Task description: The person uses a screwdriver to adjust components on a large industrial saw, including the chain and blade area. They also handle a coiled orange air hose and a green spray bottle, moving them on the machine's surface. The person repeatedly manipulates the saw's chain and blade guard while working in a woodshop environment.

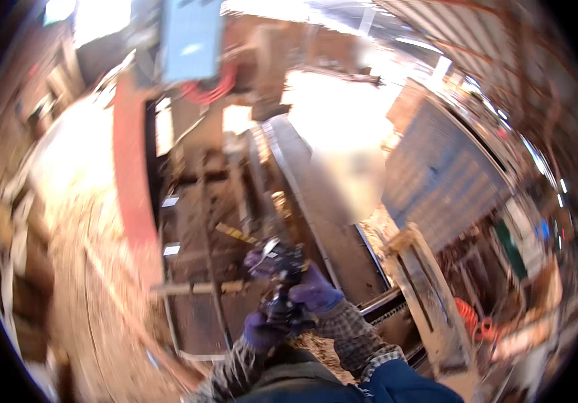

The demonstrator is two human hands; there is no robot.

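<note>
In purple gloves, both of my hands are closed around a dark, bulky hand-held tool point(279, 305) in front of my body. My left hand point(262, 330) wraps its near lower end. Higher up, my right hand point(317, 290) grips it from the right side. More purple glove shows at the tool's far left edge. A pale, shiny patch sits on top of the tool. Beside its far end, a narrow yellow strip point(235, 233) points away to the left; whether it joins the tool I cannot tell. Motion blur hides the tool's exact kind.
Below the tool lies a dark metal machine bed point(191, 326) with rods and rails. A red beam point(131, 181) runs along its left, beside a plank floor point(87, 302). On the right stand a slotted wooden board point(430, 309), a corrugated sheet point(440, 174) and an orange coiled hose point(467, 316).
</note>
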